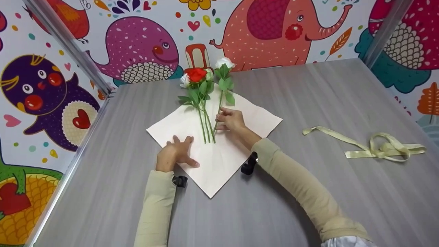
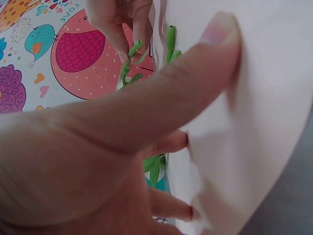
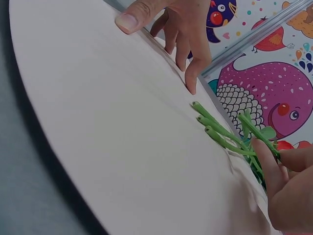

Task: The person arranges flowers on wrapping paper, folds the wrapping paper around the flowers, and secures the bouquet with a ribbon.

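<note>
A pale pink sheet of wrapping paper (image 1: 219, 171) lies cornerwise on the table. My left hand (image 1: 176, 152) rests on its left part with fingers spread, the fingertips touching the paper. My right hand (image 1: 233, 120) pinches the green stem of a white rose (image 1: 224, 62), held just right of the other flowers. A red rose (image 1: 197, 74) and white roses (image 1: 185, 80) lie on the paper's upper half, their stems side by side pointing toward me. In the right wrist view, the pinched stem (image 3: 257, 132) is raised beside several cut stem ends (image 3: 215, 122).
A loosely looped pale yellow ribbon (image 1: 384, 151) lies on the right side of the grey table (image 1: 308, 92). A wall with cartoon animals (image 1: 267, 37) stands behind, and metal posts (image 1: 68, 44) rise at the corners.
</note>
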Motion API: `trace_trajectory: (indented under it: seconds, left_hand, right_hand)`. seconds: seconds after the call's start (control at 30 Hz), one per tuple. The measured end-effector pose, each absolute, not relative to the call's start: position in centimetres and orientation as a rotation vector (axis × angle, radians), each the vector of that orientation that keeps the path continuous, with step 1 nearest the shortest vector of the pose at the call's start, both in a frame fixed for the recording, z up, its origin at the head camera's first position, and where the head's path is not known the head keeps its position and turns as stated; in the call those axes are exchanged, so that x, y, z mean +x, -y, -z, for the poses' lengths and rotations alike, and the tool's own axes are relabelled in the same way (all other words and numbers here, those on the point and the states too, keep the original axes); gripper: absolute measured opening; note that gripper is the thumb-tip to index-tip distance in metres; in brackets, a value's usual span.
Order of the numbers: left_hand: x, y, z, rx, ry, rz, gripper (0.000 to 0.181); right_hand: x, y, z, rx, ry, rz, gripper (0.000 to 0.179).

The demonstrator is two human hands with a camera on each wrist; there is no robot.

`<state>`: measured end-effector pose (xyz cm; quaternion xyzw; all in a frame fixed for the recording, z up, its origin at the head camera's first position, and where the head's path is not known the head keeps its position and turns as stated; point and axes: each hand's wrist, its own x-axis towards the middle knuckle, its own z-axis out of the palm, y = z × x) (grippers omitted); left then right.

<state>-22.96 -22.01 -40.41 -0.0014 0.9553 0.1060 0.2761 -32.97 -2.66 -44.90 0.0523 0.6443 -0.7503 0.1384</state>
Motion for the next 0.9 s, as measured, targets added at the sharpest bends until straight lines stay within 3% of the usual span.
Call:
trace_trajectory:
  seconds: [0.9]
  left_hand:
    - [-23.0, 21.9, 40.3, -0.058, -2.557, -0.283, 0.105]
  right_hand:
    - [-34.1, 4.0, 45.3, 0.064, -2.109, 1.908, 0.042]
